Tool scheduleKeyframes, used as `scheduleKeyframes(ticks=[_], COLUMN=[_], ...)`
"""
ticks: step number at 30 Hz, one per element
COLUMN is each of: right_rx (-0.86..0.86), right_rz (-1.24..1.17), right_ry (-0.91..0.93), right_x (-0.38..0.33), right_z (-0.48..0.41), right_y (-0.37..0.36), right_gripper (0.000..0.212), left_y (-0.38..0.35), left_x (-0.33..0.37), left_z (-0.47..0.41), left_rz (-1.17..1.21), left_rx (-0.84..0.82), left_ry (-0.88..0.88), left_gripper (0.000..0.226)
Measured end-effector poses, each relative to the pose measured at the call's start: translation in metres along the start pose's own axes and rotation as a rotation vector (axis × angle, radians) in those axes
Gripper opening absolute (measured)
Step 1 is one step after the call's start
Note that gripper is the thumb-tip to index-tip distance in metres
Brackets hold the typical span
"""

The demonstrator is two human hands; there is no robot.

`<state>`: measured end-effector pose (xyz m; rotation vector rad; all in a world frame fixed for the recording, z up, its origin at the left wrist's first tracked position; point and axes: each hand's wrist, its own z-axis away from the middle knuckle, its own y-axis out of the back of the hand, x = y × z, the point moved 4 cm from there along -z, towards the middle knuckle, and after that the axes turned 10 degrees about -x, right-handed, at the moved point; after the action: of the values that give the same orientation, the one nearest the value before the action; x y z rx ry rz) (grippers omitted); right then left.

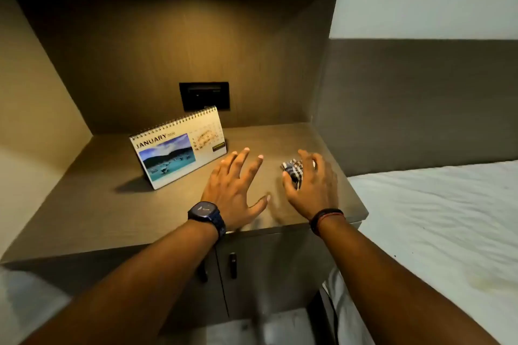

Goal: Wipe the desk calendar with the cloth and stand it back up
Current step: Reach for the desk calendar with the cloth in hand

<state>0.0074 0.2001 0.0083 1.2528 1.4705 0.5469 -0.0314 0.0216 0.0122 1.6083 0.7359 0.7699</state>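
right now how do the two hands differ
The left hand is spread flat and empty, fingers reaching toward the desk calendar; the right hand curls over the checked cloth. The left wrist carries a dark watch, the right a thin band. Both are over the desk top, palms down.

Arms: both bare, no sleeves to see.
Left wrist: a dark blue watch [206, 212] with a square face and a blue link band.
Right wrist: thin bands [326, 218], one black and one reddish-brown, worn close together.
Fingers: no rings visible.
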Motion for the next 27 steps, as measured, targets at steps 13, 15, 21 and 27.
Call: scheduleKeyframes(ticks=[13,15,21,27], right_rx=[-0.281,-0.266,-0.187,-0.062], right_rz=[0.109,0.105,-0.220,-0.701], right_ry=[-0.265,-0.289,-0.334,-0.283], right_x=[0.067,0.063,0.024,-0.077], right_z=[-0.045,-0.051,-0.072,-0.097], right_y=[-0.088,-0.089,-0.099,-0.130], right_gripper=[0.061,0.055,0.049,0.059], left_y=[-0.126,-0.122,-0.047,0.053], left_x=[-0.017,-0.020,-0.073,-0.163], left_z=[-0.037,-0.039,-0.065,-0.126], left_rz=[0.070,0.075,0.059,-0.115], left_rx=[-0.266,-0.282,-0.075,0.197], left_ry=[0.038,0.033,0.074,0.050], left_gripper=[0.090,0.091,0.083,0.071])
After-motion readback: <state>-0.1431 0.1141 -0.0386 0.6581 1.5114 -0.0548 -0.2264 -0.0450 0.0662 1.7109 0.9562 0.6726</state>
